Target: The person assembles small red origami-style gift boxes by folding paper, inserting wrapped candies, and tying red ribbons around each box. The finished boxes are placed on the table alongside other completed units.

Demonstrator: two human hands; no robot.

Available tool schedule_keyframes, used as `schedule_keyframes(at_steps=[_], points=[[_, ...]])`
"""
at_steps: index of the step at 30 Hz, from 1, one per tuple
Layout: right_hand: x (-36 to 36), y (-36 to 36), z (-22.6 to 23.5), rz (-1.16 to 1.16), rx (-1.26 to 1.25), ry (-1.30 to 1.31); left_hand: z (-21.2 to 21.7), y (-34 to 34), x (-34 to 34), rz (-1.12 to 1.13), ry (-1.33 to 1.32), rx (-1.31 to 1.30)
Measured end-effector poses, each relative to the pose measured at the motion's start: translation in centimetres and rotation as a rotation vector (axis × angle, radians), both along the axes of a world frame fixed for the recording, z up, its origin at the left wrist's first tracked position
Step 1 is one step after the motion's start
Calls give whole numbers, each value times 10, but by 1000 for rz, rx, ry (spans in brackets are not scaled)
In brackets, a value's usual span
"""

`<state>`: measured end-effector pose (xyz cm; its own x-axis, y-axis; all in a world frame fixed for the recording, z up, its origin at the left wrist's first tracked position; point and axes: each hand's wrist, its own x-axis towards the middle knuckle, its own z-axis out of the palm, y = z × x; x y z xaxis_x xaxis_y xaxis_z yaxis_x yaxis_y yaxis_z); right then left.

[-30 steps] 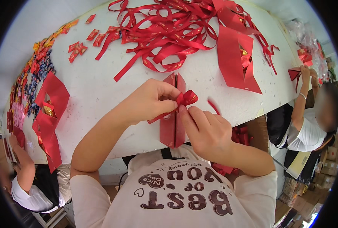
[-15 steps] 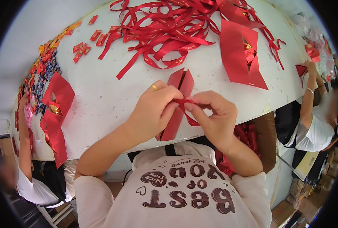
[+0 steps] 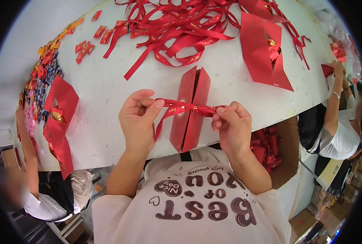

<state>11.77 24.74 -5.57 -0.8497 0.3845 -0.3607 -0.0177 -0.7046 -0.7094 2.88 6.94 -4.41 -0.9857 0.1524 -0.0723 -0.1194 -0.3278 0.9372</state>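
Observation:
In front of me on the white table stands a closed red gift box (image 3: 196, 130), long and narrow, with a dark slit along its top. A red ribbon (image 3: 176, 110) with gold print crosses it, knotted near the middle in what looks like a bow. My left hand (image 3: 138, 116) pinches one loop of the ribbon between thumb and finger, left of the box; a loose tail hangs beside it. My right hand (image 3: 234, 126) pinches the other side of the ribbon, right of the box. Both hands stretch the ribbon outward, apart from the box.
A heap of red ribbons (image 3: 177, 28) lies at the far side. Open red boxes with wrapped candies stand at right (image 3: 262, 53) and left (image 3: 61, 122). Loose candies (image 3: 46, 73) spread along the left edge. A carton (image 3: 287, 154) of red boxes sits below the table's edge. Co-workers sit both sides.
My hands were close together over the box, working the ribbon. They have drawn apart, left and right, and the knot with its loops now shows between them.

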Motion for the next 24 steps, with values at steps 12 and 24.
schedule_keyframes(at_steps=[12, 24], points=[[4, 22, 27, 211, 666, 91, 3, -39, -18, 22, 236, -255], [28, 50, 76, 541, 2241, 158, 7, -326, 33, 561, 157, -1791]])
